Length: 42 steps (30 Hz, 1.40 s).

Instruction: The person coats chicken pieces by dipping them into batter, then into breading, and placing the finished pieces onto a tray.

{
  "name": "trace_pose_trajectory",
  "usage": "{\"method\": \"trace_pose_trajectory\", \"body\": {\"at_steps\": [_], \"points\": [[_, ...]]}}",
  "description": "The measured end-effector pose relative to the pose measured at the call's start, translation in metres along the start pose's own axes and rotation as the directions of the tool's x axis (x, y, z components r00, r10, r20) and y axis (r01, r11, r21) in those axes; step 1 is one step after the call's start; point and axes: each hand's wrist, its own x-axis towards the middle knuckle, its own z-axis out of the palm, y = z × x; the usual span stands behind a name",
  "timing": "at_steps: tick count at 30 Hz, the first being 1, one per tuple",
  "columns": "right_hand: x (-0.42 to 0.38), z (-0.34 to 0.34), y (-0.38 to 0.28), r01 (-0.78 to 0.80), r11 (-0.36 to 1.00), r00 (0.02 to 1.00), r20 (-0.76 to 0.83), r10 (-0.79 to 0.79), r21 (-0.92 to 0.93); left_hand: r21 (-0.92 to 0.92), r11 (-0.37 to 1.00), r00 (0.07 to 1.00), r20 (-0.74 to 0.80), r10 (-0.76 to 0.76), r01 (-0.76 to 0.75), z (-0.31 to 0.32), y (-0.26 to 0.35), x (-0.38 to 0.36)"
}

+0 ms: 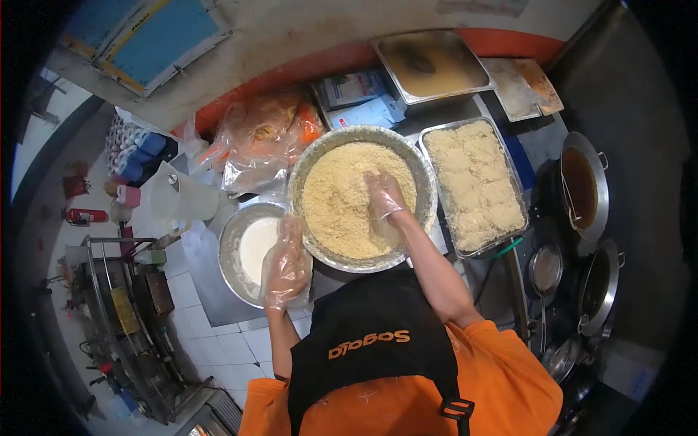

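A large round metal basin (299,243) holds pale yellow breadcrumbs (338,192). My right hand (385,195), in a clear plastic glove, reaches into the crumbs right of their middle, fingers stretched out and tips partly hidden. My left hand (287,267), also gloved, hovers between this basin and a smaller metal bowl (229,269) of white batter (258,243). Its fingers point up, extended along the basin's left rim, with nothing visible in them. To the right of the basin lies a metal tray (465,252) filled with crumb-coated pieces (476,185).
Plastic bags (265,138) lie behind the bowls. At the back stands a tray of brownish liquid (436,65). Pans of dark oil (582,185) and a strainer (545,270) line the right side. A white plastic pitcher (182,196) is at the left.
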Motion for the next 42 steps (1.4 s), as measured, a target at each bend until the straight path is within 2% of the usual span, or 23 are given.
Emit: {"method": "trace_pose_trajectory", "body": {"at_steps": [2,4,9,10,12,15,17,18,20,22,23,24,25,28,29,30,31,33,35,38,40,41,42], "points": [[-0.005,-0.012,-0.033,-0.069,0.996,0.996,0.061,0.066,0.056,-0.042,0.999,0.998,-0.058,0.007,-0.009,0.001,-0.009,-0.009],[-0.011,-0.023,-0.066,-0.29,0.954,0.955,-0.036,0.293,0.071,-0.087,0.996,0.994,-0.107,0.022,-0.031,0.0,-0.013,-0.014],[0.002,-0.089,-0.091,-0.12,0.987,0.99,-0.062,0.127,0.106,-0.021,0.999,0.993,-0.116,-0.036,0.034,-0.016,-0.005,-0.013],[0.001,-0.105,-0.098,-0.117,0.988,0.989,-0.076,0.126,0.104,0.0,0.999,0.992,-0.118,-0.038,0.038,-0.019,-0.007,-0.014],[0.0,-0.134,-0.112,-0.109,0.905,0.975,-0.135,0.178,0.41,0.004,1.0,0.991,-0.132,-0.018,0.018,-0.019,-0.01,-0.017],[0.006,-0.194,-0.101,-0.107,0.918,0.954,-0.22,0.203,0.382,0.081,0.994,0.988,-0.139,-0.065,0.077,-0.026,-0.01,-0.016],[0.001,-0.218,-0.106,-0.236,0.957,0.883,-0.375,0.283,0.167,0.088,0.994,0.989,-0.137,-0.054,0.066,-0.031,-0.006,-0.014],[0.004,-0.236,-0.092,-0.234,0.957,0.882,-0.377,0.283,0.171,0.094,0.994,0.99,-0.133,-0.047,0.06,-0.033,-0.004,-0.013],[0.017,-0.267,-0.049,-0.238,0.954,0.909,-0.387,0.153,-0.183,0.095,0.993,0.991,-0.12,-0.054,0.066,-0.038,-0.005,-0.009],[0.007,-0.265,-0.069,-0.336,0.919,0.859,-0.467,0.208,-0.208,0.097,0.992,0.992,-0.109,-0.067,0.078,-0.042,-0.003,-0.003],[0.004,-0.267,-0.075,-0.252,0.782,0.874,-0.48,-0.068,-0.57,0.111,0.992,0.993,-0.109,-0.044,0.056,-0.05,0.003,0.004],[0.003,-0.268,-0.074,-0.178,0.505,0.866,-0.378,-0.327,-0.845,0.126,0.991,0.994,-0.11,-0.024,0.038,-0.054,0.005,0.011],[0.001,-0.268,-0.074,-0.022,0.454,0.81,-0.282,-0.514,-0.891,0.136,0.99,0.993,-0.116,-0.03,0.046,-0.058,0.004,0.02],[-0.008,-0.242,-0.089,-0.182,0.496,0.836,-0.399,-0.375,-0.849,0.154,0.982,0.984,-0.12,0.132,-0.113,-0.079,-0.004,0.048],[-0.006,-0.238,-0.073,-0.082,0.46,0.848,-0.305,-0.434,-0.884,0.177,0.972,0.979,-0.1,0.175,-0.156,-0.091,-0.002,0.061],[-0.003,-0.255,-0.031,0.092,0.088,0.857,0.034,-0.514,-0.992,0.152,0.976,0.975,-0.131,0.179,-0.159,-0.099,-0.005,0.075],[0.001,-0.245,-0.028,0.055,0.13,0.93,0.004,-0.368,-0.99,0.121,0.978,0.97,-0.159,0.186,-0.168,-0.103,-0.013,0.092],[-0.007,-0.247,-0.019,0.141,0.15,0.891,0.06,-0.45,-0.979,0.231,0.921,0.888,-0.275,0.37,-0.312,-0.102,-0.044,0.139],[-0.02,-0.245,-0.026,0.212,0.153,0.844,0.101,-0.527,-0.965,0.294,0.88,0.859,-0.248,0.447,-0.373,-0.1,-0.084,0.188],[-0.051,-0.237,-0.067,0.159,0.152,0.806,0.039,-0.591,-0.976,0.407,0.859,0.878,-0.223,0.424,-0.311,-0.084,-0.11,0.236],[-0.065,-0.236,-0.081,0.092,0.37,0.822,-0.139,-0.552,-0.925,0.488,0.873,0.998,-0.05,0.042,-0.013,-0.088,-0.074,0.256],[-0.069,-0.247,-0.073,0.075,0.392,0.81,-0.173,-0.561,-0.917,0.714,0.687,0.985,0.019,0.169,-0.132,-0.065,-0.148,0.289],[-0.079,-0.247,-0.081,0.035,0.392,0.799,-0.21,-0.564,-0.919,0.694,0.71,0.987,0.003,0.164,-0.12,-0.056,-0.161,0.3]]}}
